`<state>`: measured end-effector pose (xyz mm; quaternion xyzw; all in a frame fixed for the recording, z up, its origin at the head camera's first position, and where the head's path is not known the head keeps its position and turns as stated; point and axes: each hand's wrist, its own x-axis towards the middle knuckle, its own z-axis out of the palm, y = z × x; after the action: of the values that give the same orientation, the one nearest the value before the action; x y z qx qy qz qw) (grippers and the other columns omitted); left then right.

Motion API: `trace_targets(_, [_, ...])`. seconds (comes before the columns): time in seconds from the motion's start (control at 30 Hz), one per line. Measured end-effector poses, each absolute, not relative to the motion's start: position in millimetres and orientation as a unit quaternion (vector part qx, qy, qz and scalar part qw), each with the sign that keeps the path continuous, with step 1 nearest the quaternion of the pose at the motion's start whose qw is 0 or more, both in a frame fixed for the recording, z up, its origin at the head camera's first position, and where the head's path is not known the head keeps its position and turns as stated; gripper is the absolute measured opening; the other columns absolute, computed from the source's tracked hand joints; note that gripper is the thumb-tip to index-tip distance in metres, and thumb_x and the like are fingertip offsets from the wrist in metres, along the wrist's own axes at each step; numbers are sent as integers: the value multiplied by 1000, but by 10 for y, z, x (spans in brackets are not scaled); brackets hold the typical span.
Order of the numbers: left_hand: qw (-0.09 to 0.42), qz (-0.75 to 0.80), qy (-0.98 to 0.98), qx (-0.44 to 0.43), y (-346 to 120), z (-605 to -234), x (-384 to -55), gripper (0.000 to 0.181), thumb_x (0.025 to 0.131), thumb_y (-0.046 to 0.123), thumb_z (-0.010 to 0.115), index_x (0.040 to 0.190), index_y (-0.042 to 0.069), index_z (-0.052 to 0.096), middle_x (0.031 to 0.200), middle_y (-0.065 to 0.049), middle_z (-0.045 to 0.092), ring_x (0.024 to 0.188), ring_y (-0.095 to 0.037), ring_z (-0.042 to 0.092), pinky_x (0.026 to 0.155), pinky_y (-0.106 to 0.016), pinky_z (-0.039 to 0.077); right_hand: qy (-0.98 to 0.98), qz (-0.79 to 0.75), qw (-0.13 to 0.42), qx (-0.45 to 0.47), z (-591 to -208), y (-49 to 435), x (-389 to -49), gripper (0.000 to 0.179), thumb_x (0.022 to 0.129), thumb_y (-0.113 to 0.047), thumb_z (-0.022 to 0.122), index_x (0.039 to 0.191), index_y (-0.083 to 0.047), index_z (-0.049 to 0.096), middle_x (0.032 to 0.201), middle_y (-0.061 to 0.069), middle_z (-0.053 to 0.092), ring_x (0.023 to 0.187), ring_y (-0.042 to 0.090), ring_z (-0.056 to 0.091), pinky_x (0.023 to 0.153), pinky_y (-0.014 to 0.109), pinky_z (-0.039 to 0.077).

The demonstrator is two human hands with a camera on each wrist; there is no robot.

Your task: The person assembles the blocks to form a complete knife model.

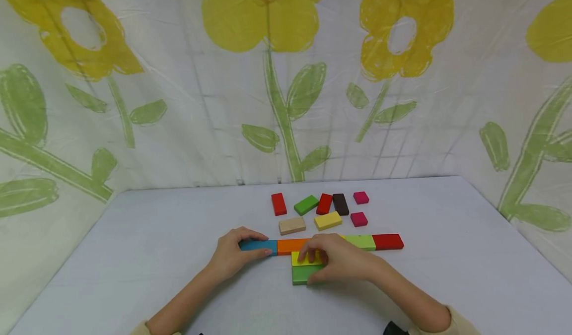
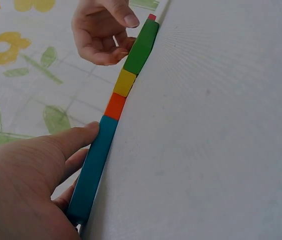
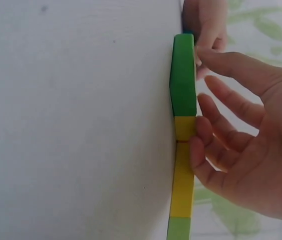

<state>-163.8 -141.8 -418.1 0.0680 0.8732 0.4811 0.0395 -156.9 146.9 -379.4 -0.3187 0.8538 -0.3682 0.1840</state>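
A row of flat coloured blocks runs across the white table. My left hand holds the blue block at the row's left end, its thumb along the front edge and fingers behind. To its right lies an orange block. In front of the row, a yellow block and a green block lie side by side. Over these two is my right hand, fingers loosely bent; in the left wrist view its thumb stands apart from the green block. Part of the row is hidden beneath this hand.
A light green block and a red block form the row's right end. Behind lie several loose blocks, among them a wooden one, a yellow one and a dark brown one. A flower-printed curtain hangs behind the table.
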Motion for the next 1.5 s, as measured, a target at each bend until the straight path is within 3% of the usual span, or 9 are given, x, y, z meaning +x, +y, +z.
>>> trace_targets(0.3, [34,480,874,70,-1417,-4180,-1637,21,86,26,90,105,19,84,107,3,73,105,-20,58,88,-35,49,867,-380,147,-287,-3701,1420,-1698,27,91,-19,84,115,-15,73,105,-4,68,98,16,60,79,24,55])
trace_targets(0.57, [37,480,874,69,-1410,-4183,-1634,21,86,26,89,105,20,84,106,3,73,105,-20,58,87,-35,49,861,-399,127,-289,-3679,1380,-1901,30,94,-17,79,121,-6,72,112,8,71,96,16,63,78,23,57])
trace_targets(1.03, [36,483,871,75,-1421,-4174,-1635,21,86,26,89,105,19,84,106,3,73,104,-20,58,87,-35,49,886,-390,124,-216,-3710,1189,-2175,34,94,-19,81,126,-9,74,119,6,69,99,19,62,78,27,58])
trace_targets(1.5, [35,484,871,76,-1428,-4171,-1632,21,87,26,89,106,19,84,107,3,73,105,-19,58,88,-35,48,886,-388,130,-217,-3881,1121,-2341,29,90,-17,85,117,-8,79,112,2,72,98,17,58,82,24,52])
